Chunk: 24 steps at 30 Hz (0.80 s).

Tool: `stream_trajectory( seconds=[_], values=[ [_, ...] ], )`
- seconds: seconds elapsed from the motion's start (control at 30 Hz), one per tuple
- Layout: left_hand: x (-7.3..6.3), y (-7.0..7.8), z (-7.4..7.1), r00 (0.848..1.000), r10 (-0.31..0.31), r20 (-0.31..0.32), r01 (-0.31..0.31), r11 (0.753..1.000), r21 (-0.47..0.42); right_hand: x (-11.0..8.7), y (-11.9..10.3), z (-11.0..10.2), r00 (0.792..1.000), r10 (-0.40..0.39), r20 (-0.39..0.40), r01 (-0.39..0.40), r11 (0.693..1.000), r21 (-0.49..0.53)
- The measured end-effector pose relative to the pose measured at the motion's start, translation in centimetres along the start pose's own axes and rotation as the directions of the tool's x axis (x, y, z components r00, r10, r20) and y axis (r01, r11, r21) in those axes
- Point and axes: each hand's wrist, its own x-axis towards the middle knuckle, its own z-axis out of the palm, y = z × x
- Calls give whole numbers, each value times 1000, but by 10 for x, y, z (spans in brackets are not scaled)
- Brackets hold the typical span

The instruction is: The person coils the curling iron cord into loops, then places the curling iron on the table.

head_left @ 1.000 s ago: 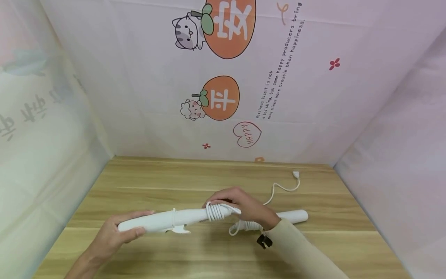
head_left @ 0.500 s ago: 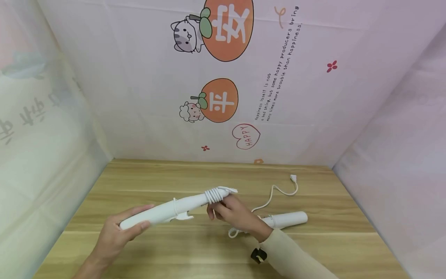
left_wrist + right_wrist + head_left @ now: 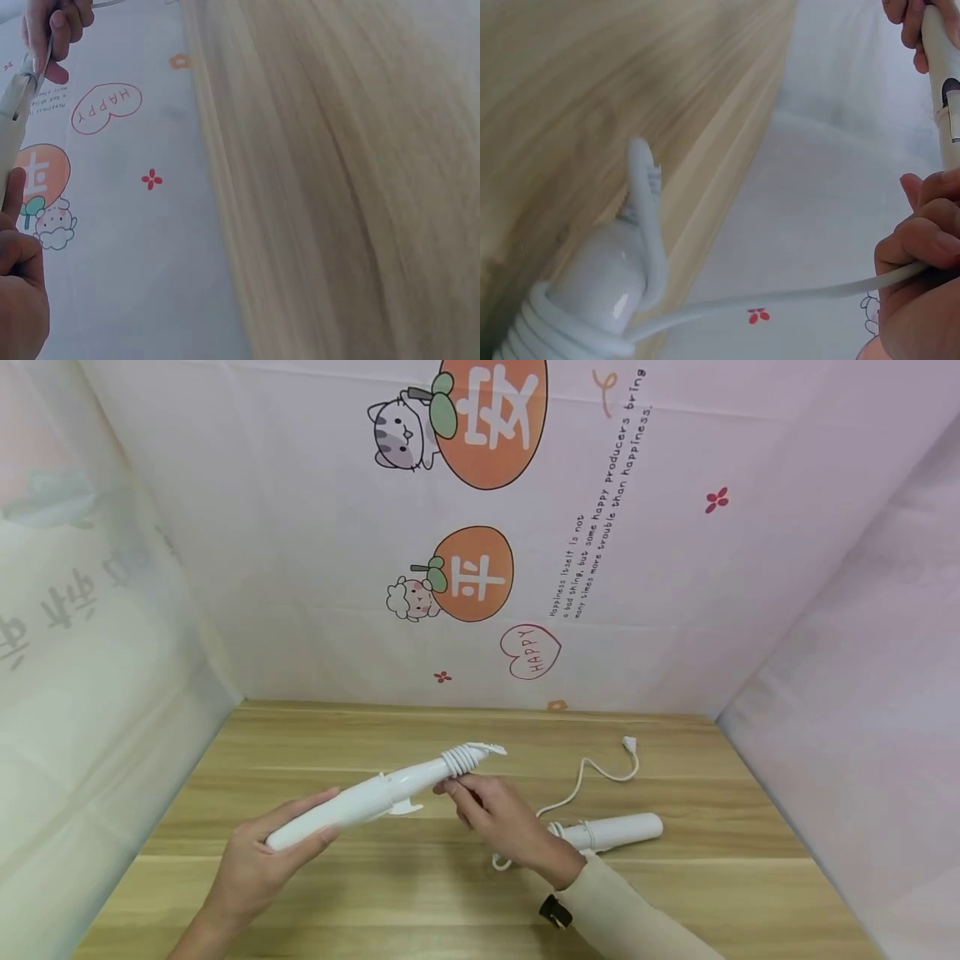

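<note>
My left hand [image 3: 251, 860] grips the thick barrel of a white curling iron [image 3: 352, 806], its corded end raised toward the right. A thumb lever [image 3: 405, 807] juts from its underside, and white cord [image 3: 459, 760] is coiled round its narrow handle. My right hand [image 3: 491, 818] is just below that coil, fingers curled; in the right wrist view they close on a white cord [image 3: 802, 291]. A second white curling iron [image 3: 618, 831] lies on the table, partly hidden by my right wrist. Its coiled handle [image 3: 604, 274] shows large in the right wrist view.
The second iron's cord [image 3: 577, 785] trails back across the wooden table [image 3: 360, 727] to a white plug [image 3: 629, 743]. Printed fabric walls [image 3: 322, 568] stand at the back and both sides. A black piece [image 3: 555, 912] hangs under the right sleeve.
The held curling iron has tilted, its corded end rising. My right hand has gone from around the cord coil to beneath it. The second curling iron stays on the table.
</note>
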Motion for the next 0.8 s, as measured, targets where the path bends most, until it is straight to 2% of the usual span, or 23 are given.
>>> stream_trajectory(
  seconds=[0.23,0.47,0.53,0.7,0.8],
  values=[
    [1,1,-2,999,-3,-39,7,997,82,-2,2,-4,993,-114,-3,112,978,-178],
    [0,1,-13,996,-79,-47,86,982,167,-4,0,-17,978,-203,46,208,946,-249],
    [0,1,-16,996,-80,-41,86,979,182,-4,-1,-20,974,-220,61,228,933,-279],
    [-1,0,-21,998,-34,-47,44,971,233,-5,-2,-26,961,-262,88,276,891,-359],
    [-2,-2,-23,1000,-17,-26,23,967,253,-5,-1,-28,937,-336,97,346,847,-404]
  ],
)
